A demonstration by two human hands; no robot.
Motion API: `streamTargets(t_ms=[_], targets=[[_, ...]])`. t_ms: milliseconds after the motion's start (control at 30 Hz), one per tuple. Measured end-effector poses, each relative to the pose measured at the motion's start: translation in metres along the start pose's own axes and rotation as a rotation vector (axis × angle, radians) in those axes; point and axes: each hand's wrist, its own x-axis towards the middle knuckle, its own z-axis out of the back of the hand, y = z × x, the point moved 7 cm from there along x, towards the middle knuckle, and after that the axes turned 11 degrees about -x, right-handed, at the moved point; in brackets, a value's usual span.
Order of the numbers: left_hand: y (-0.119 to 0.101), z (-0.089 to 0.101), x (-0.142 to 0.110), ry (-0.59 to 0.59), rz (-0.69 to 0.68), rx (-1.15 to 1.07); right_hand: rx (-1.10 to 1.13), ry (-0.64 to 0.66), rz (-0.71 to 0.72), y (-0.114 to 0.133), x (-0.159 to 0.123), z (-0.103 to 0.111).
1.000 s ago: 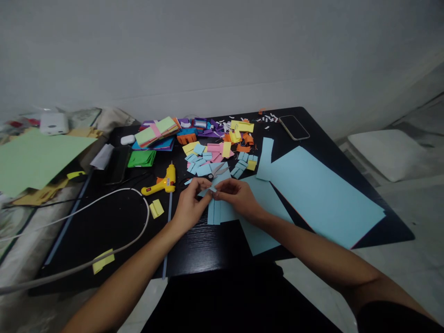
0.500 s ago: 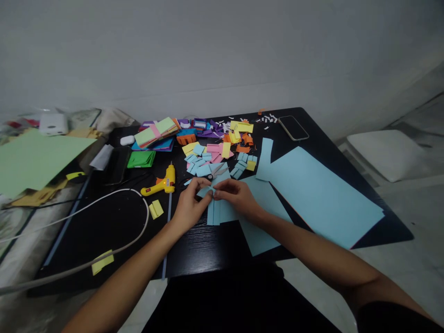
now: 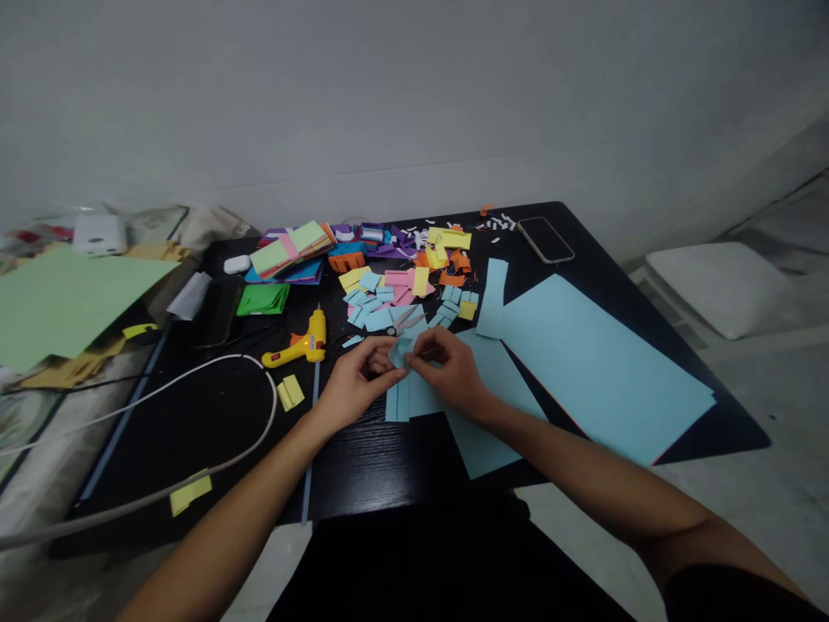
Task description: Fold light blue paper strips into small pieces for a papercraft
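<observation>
Between the fingertips of both hands is a small piece of light blue paper [image 3: 400,350], bent into a curve. My left hand [image 3: 359,380] pinches it from the left, and my right hand [image 3: 452,367] pinches its right side. Under them lies a folded blue paper strip [image 3: 397,404] on the black table, partly covered by the fingers. Blue sheets [image 3: 498,415] extend beneath my right wrist. Just beyond the fingers, scissors [image 3: 408,322] rest on blue paper, their handles partly hidden.
A yellow glue gun [image 3: 303,344] lies left of my hands, near a looped white cable [image 3: 268,397]. Colourful paper pieces [image 3: 401,285] are heaped behind. Large blue sheets [image 3: 602,371] and a phone [image 3: 545,239] are to the right. A green paper stack [image 3: 263,299] lies left.
The small blue paper has turned and curled between my fingertips. My left fingers have shifted slightly to the right, and my right fingers have changed their hold.
</observation>
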Motion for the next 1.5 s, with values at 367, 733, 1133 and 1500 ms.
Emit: streamTargets(t_ms=[367,733,1133,1500], targets=[[-0.01,0.0,-0.003,0.028,-0.138,0.325,-0.274,0.061,0.223,0.019,-0.012,-0.008],[-0.013,-0.004,-0.004,0.056,-0.217,0.413,-0.246,0.09,0.22,0.014,-0.01,-0.011],[-0.011,-0.004,-0.004,0.04,-0.208,0.391,-0.26,0.068,0.236,0.014,-0.007,-0.008],[-0.01,-0.007,-0.005,0.08,-0.233,0.48,-0.48,0.069,0.493,0.021,-0.014,-0.014]])
